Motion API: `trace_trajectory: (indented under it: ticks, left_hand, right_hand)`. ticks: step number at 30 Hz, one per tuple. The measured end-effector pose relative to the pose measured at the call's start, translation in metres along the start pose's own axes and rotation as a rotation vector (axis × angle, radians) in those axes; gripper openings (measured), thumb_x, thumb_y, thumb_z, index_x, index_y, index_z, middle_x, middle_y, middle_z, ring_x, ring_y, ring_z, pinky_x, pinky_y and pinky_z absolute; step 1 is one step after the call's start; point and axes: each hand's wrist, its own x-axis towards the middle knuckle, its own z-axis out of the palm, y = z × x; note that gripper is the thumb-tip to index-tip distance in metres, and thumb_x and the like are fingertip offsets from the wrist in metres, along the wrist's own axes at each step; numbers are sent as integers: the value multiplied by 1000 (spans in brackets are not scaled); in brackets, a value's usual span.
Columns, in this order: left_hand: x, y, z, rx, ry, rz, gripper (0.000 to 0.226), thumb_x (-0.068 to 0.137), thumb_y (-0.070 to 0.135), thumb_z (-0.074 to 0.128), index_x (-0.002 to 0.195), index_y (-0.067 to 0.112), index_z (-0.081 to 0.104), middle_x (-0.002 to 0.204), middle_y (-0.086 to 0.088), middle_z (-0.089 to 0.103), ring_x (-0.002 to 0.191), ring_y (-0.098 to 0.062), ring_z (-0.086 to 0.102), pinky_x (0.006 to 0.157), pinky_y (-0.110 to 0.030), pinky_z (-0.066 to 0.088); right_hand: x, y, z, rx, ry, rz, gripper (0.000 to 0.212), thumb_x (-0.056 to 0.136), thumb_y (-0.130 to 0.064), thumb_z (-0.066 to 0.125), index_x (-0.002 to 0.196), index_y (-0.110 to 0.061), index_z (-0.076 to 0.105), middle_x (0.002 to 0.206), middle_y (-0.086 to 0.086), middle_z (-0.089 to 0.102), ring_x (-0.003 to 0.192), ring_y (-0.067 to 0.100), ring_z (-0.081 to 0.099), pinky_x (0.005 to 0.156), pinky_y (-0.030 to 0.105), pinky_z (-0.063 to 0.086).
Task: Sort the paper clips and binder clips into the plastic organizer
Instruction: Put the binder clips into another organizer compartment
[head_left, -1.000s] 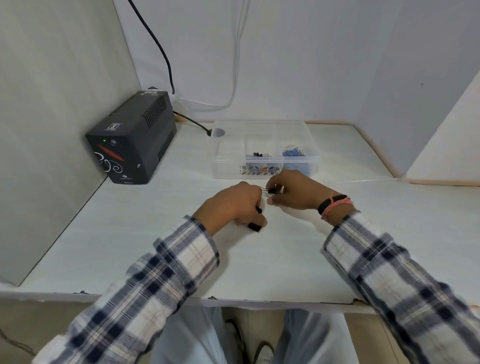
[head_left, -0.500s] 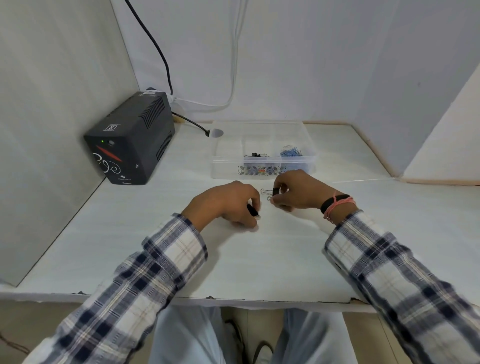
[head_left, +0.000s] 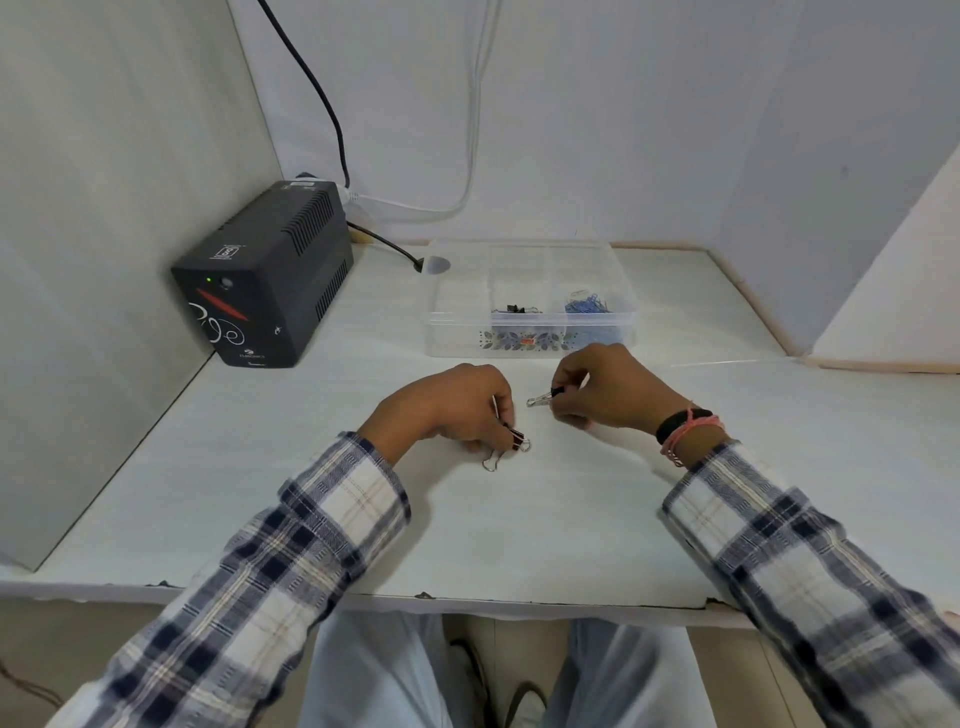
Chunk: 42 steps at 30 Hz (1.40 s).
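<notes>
A binder clip (head_left: 519, 440) was pinched on the bench (head_left: 571, 519) by the left hand (head_left: 457, 405); another clip (head_left: 543, 397) was pinched by the right hand (head_left: 608, 384) near the organizer (head_left: 530, 332).

A black power unit (head_left: 260, 275), probably a UPS, stood at the back left of the white counter (head_left: 519, 519), against the side wall, a green light lit on its front. A black cable (head_left: 311, 88) and a white cable (head_left: 475, 104) ran down the rear wall behind it. The counter's front edge was chipped.
</notes>
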Motion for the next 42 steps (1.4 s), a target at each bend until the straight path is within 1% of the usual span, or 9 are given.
trace_trajectory:
  ticks: [9, 13, 21, 25, 28, 30, 34, 39, 42]
  left_hand:
    - [0, -1, 5, -6, 10, 38, 20, 78, 22, 82, 80, 22, 62, 75, 7, 65, 59, -10, 59, 51, -20, 43]
    - [2, 0, -5, -366, 2, 70, 12, 85, 2, 76, 90, 9, 67, 87, -11, 68, 62, -20, 67, 67, -29, 61]
    - [43, 12, -64, -852, 525, 52, 18, 86, -7, 74, 74, 1, 64, 77, -19, 66, 58, -23, 64, 64, -27, 63]
    - [69, 22, -80, -903, 498, 41, 13, 89, 3, 75, 84, -1, 65, 95, -18, 63, 79, -28, 66, 74, -29, 64]
    - [73, 21, -79, -820, 437, 6, 27, 94, 21, 74, 102, -2, 66, 106, -7, 62, 80, -27, 65, 76, -32, 65]
    - [72, 16, -75, -793, 470, 14, 31, 94, 23, 73, 109, -4, 68, 115, -5, 65, 79, -28, 69, 81, -36, 64]
    - [65, 6, -64, -805, 549, 52, 16, 94, 8, 67, 104, -4, 71, 113, -10, 70, 82, -30, 74, 69, -31, 65]
    - [59, 4, -56, -754, 682, 85, 14, 91, 3, 61, 93, -4, 73, 94, -10, 71, 71, -22, 70, 59, -27, 60]
    - [58, 6, -52, -714, 701, 107, 13, 89, 4, 61, 91, 0, 74, 86, -6, 71, 65, -18, 68, 54, -27, 56]
  right_hand:
    - [-1, -4, -5, 536, 66, 135, 8, 84, -4, 76, 87, 4, 74, 73, 14, 72, 61, 27, 72, 70, 37, 64]
    - [9, -13, -16, 803, 151, 176, 14, 86, 0, 74, 91, 13, 71, 76, 10, 66, 63, 17, 62, 68, 29, 61]
    - [45, -35, -45, 1031, 280, 354, 9, 85, 0, 76, 84, 6, 69, 86, 16, 64, 57, 20, 67, 69, 30, 63]
    - [66, -46, -53, 1065, 251, 363, 25, 89, -7, 73, 106, 10, 69, 102, 23, 69, 73, 27, 70, 76, 32, 64]
    - [64, -45, -55, 950, 209, 355, 32, 93, -10, 68, 117, 11, 64, 109, 19, 61, 80, 30, 71, 83, 39, 63]
    - [55, -39, -54, 813, 268, 313, 25, 93, -7, 65, 108, 13, 67, 105, 16, 65, 75, 31, 75, 82, 42, 63]
    - [30, -21, -56, 392, 315, 234, 17, 91, -12, 69, 85, 4, 73, 85, 17, 75, 52, 21, 66, 50, 25, 56]
    - [9, -7, -61, -127, 16, 336, 30, 85, -25, 79, 74, 1, 70, 67, 10, 71, 46, 17, 62, 44, 21, 49]
    - [3, 0, -54, -237, -55, 394, 32, 80, -27, 84, 73, -7, 60, 67, 9, 68, 50, 21, 65, 56, 30, 59]
